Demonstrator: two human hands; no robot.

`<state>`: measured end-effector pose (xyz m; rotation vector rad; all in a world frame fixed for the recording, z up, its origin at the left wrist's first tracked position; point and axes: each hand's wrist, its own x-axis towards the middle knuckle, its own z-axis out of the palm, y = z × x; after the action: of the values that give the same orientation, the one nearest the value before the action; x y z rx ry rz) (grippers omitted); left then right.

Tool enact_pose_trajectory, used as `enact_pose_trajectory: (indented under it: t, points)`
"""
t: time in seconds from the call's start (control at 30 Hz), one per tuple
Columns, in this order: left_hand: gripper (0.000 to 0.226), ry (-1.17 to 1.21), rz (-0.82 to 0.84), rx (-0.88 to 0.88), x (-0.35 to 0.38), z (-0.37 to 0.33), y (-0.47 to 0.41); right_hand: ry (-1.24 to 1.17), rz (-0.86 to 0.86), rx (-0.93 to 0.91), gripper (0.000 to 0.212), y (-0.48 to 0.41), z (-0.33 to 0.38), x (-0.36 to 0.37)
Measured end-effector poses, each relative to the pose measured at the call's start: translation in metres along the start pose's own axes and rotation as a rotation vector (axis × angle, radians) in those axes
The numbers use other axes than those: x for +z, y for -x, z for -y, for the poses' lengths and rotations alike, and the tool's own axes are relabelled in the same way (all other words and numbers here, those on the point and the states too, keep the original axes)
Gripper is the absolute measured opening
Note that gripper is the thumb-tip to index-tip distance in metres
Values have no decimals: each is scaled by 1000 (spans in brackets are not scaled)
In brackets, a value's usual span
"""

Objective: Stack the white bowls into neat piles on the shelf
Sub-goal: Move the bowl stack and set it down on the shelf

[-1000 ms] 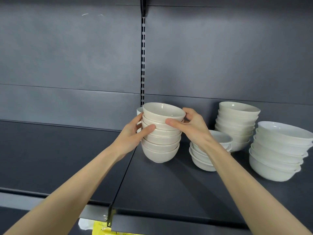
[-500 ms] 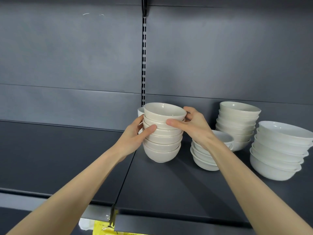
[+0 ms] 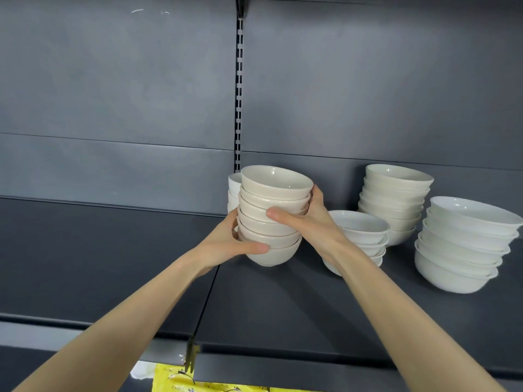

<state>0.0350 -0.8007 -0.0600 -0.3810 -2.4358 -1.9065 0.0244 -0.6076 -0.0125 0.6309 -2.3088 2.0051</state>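
A leaning pile of several cream bowls (image 3: 273,216) stands on the dark shelf (image 3: 283,306) near its middle seam. My left hand (image 3: 226,246) grips the pile's lower left side, thumb across the bottom bowls. My right hand (image 3: 308,222) clasps its right side, thumb across the front. Behind the pile, a second white pile (image 3: 234,190) shows only its left edge. To the right sit a low pile of white bowls (image 3: 360,236), a taller cream pile (image 3: 394,199) at the back, and a pile of wider white bowls (image 3: 464,244).
The grey back panel carries a slotted upright (image 3: 239,94) just behind the held pile. The shelf's left half (image 3: 99,250) is bare. A yellow packet (image 3: 203,380) lies below the shelf's front edge.
My left hand slid lower on the pile, its thumb now across the bottom bowls. The right thumb moved down the front. The pile sits a little nearer the front.
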Motion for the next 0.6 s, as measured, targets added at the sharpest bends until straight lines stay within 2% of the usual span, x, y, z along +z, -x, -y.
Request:
enact_pose_trajectory:
  t: [0.07,0.23,0.37,0.5,0.57,0.6]
  points:
    - [88,13,-16,-1,0,2,0,-31,-5,21,91,1,-5,3]
    - [93,-24,-84,2,2,3,0,-53,7,26,101,1,-17,6]
    - [103,-108,-65,-22,-5,6,1,-38,17,24,111,2,-22,7]
    - [100,-112,-35,-59,-10,7,2,-45,16,51,111,4,-22,7]
    - [96,-33,-11,-58,-7,5,3,-32,11,55,97,6,-22,6]
    - [94,3,-5,-53,-6,5,4,-27,4,38,79,6,-21,6]
